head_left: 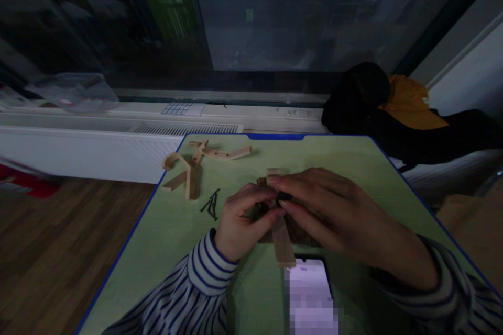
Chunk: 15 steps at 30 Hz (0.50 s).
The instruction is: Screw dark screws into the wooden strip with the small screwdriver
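My left hand (243,220) and my right hand (334,214) meet over a wooden slat assembly (282,243) lying on the green table (165,251). The left fingers curl round the slat from the left. The right fingers pinch a small dark piece (283,198) against the wood near its top end (274,172). Both sleeves are striped. What lies under the palms is hidden.
Curved wooden parts (194,167) lie at the table's far left, with several dark screws (211,203) beside them. A lit phone (310,293) lies near the front edge. A dark bag and an orange cap (408,102) rest at the right; a white radiator (98,146) runs behind.
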Each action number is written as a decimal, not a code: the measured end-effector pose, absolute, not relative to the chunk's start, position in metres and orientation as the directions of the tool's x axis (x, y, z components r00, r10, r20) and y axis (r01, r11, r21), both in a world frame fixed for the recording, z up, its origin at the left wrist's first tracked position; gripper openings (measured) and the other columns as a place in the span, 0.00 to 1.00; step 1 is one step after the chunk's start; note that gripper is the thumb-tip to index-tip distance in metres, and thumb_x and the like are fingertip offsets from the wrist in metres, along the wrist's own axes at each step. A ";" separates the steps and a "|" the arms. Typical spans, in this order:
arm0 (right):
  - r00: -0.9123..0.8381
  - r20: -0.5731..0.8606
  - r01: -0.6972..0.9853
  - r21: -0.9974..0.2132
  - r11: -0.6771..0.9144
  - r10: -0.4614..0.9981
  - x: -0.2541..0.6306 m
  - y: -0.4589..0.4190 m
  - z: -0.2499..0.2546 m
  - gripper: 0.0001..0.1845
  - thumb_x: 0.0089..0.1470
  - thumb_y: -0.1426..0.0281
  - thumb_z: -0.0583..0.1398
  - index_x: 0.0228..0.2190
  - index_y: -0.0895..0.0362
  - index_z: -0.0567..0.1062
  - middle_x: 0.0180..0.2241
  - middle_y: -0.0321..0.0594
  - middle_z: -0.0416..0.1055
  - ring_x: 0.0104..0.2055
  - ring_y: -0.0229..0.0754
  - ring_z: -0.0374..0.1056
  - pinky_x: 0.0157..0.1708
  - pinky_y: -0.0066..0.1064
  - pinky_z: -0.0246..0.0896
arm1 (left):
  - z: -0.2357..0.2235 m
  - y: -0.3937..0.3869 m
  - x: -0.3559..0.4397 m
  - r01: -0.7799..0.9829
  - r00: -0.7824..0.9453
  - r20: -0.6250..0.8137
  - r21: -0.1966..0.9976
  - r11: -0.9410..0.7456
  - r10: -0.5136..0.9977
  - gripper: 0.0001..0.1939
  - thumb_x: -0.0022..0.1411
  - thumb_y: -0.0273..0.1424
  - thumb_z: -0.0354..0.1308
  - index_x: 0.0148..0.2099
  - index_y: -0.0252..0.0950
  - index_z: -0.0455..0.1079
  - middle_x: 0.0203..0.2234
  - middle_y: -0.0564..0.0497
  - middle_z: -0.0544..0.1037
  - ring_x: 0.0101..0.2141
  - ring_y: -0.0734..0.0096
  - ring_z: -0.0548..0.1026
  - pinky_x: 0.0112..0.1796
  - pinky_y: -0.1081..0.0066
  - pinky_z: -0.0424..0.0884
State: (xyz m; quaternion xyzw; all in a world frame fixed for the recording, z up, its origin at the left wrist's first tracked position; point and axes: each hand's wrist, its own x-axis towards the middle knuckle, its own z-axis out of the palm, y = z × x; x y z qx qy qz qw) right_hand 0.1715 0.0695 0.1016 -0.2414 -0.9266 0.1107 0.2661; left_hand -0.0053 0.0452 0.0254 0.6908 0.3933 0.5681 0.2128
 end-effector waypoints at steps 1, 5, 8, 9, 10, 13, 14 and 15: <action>-0.742 0.440 0.389 -0.331 0.859 0.506 0.172 0.070 0.102 0.21 0.58 0.73 0.53 0.53 0.55 0.61 0.49 0.41 0.68 0.49 0.39 0.63 0.49 0.36 0.60 | 0.026 0.045 -0.005 0.306 0.042 0.625 0.735 -0.605 0.780 0.08 0.52 0.25 0.62 0.37 0.35 0.72 0.27 0.51 0.77 0.30 0.72 0.73 0.33 0.71 0.70; -0.737 0.441 0.397 -0.330 0.856 0.512 0.172 0.069 0.101 0.20 0.58 0.72 0.53 0.52 0.56 0.63 0.48 0.41 0.69 0.48 0.40 0.64 0.48 0.37 0.61 | 0.025 0.046 -0.004 0.310 0.034 0.633 0.729 -0.610 0.774 0.07 0.52 0.26 0.62 0.37 0.35 0.72 0.28 0.50 0.78 0.30 0.71 0.74 0.33 0.71 0.71; -0.740 0.432 0.406 -0.326 0.854 0.516 0.172 0.069 0.102 0.19 0.58 0.72 0.54 0.51 0.57 0.64 0.48 0.41 0.69 0.48 0.39 0.64 0.48 0.35 0.60 | 0.024 0.045 -0.004 0.304 0.042 0.625 0.735 -0.606 0.780 0.08 0.53 0.25 0.61 0.38 0.36 0.72 0.28 0.50 0.78 0.31 0.71 0.74 0.34 0.70 0.71; -0.739 0.430 0.409 -0.325 0.853 0.519 0.172 0.069 0.102 0.19 0.58 0.72 0.54 0.51 0.57 0.64 0.48 0.41 0.69 0.48 0.38 0.64 0.49 0.34 0.60 | 0.024 0.045 -0.005 0.300 0.046 0.623 0.737 -0.605 0.781 0.08 0.53 0.24 0.61 0.38 0.36 0.72 0.29 0.50 0.78 0.31 0.71 0.74 0.34 0.70 0.71; -0.739 0.427 0.412 -0.325 0.851 0.521 0.172 0.069 0.102 0.19 0.58 0.71 0.54 0.51 0.58 0.64 0.47 0.41 0.69 0.48 0.38 0.64 0.49 0.34 0.60 | 0.023 0.045 -0.005 0.295 0.052 0.619 0.740 -0.604 0.784 0.09 0.53 0.24 0.61 0.39 0.36 0.72 0.30 0.50 0.78 0.32 0.70 0.74 0.35 0.70 0.71; -0.732 0.426 0.424 -0.325 0.845 0.531 0.171 0.070 0.102 0.18 0.58 0.70 0.54 0.50 0.58 0.65 0.47 0.42 0.69 0.47 0.39 0.64 0.48 0.34 0.61 | 0.023 0.044 -0.005 0.272 0.071 0.615 0.746 -0.608 0.786 0.11 0.53 0.22 0.60 0.40 0.36 0.71 0.32 0.49 0.78 0.35 0.70 0.74 0.37 0.69 0.70; -0.731 0.425 0.425 -0.327 0.844 0.533 0.171 0.071 0.102 0.18 0.58 0.70 0.54 0.50 0.58 0.65 0.47 0.42 0.70 0.47 0.39 0.65 0.48 0.34 0.61 | 0.023 0.044 -0.005 0.262 0.073 0.614 0.748 -0.610 0.786 0.11 0.53 0.22 0.60 0.40 0.36 0.71 0.32 0.49 0.78 0.35 0.69 0.74 0.37 0.69 0.70; -0.730 0.426 0.425 -0.330 0.843 0.535 0.171 0.071 0.102 0.18 0.58 0.70 0.54 0.50 0.57 0.65 0.47 0.42 0.70 0.47 0.39 0.65 0.48 0.34 0.61 | 0.024 0.044 -0.005 0.251 0.072 0.613 0.752 -0.609 0.787 0.11 0.52 0.22 0.60 0.40 0.36 0.71 0.32 0.48 0.78 0.34 0.69 0.74 0.37 0.69 0.70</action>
